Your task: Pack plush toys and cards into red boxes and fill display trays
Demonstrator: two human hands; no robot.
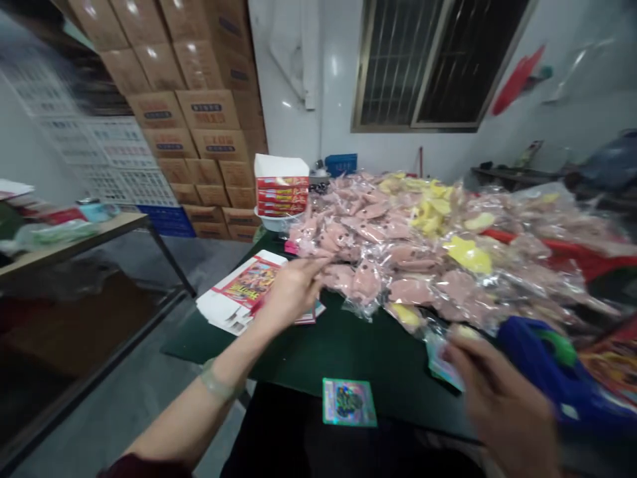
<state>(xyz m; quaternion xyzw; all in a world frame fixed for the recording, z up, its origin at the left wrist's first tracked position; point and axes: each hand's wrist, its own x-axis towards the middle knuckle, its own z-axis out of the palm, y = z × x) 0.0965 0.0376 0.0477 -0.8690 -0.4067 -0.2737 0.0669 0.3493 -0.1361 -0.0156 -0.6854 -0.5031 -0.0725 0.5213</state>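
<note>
A bump could make the bagged toys slide, and I can't tell if the left hand or right hand grips anything.

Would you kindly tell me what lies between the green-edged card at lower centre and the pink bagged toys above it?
The head view shows a bare stretch of green tabletop between the green-edged card and the pink bagged toys.

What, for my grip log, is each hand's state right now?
Left hand: partly curled, by the bagged pink toys; whether it grips one cannot be told.
Right hand: blurred, by shiny cards; grip cannot be told.
</note>
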